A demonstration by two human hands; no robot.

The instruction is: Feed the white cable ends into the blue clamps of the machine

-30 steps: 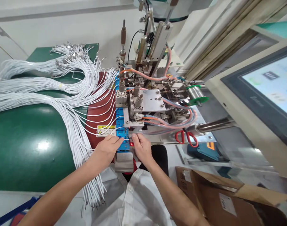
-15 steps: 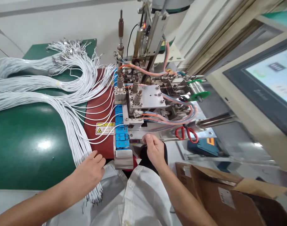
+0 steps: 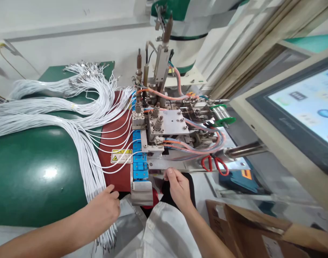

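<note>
L hand [image 3: 106, 206] is over the lower part of the white cables [image 3: 81, 161], near where they hang past the front edge of the green table [image 3: 40, 186]; fingers loosely curled, can't tell if they pinch a cable. R hand [image 3: 178, 186] is just in front of the machine [image 3: 170, 122], R of the blue blocks [image 3: 140, 166] & apart from them; thumb & index pressed together at the tips, can't tell if anything's between.

Cables lie in thick bunches across the table, w/ metal-tipped ends piled at the back & more ends hanging at the front. Several single ones arc over the red mat [image 3: 118, 181] to the blue blocks, 2 of them passing by the warning label [image 3: 121, 156]. Bent metal plate [image 3: 141, 193] sits at the front end of the block row, between the hands.

On the machine's R side: wire spool [image 3: 221, 114] w/ green flanges, & red-handled scissors [image 3: 202, 163] nr the front edge. Lit screen [image 3: 300, 104] is tilted at far R, open cardboard box [image 3: 233, 222] below it
</note>
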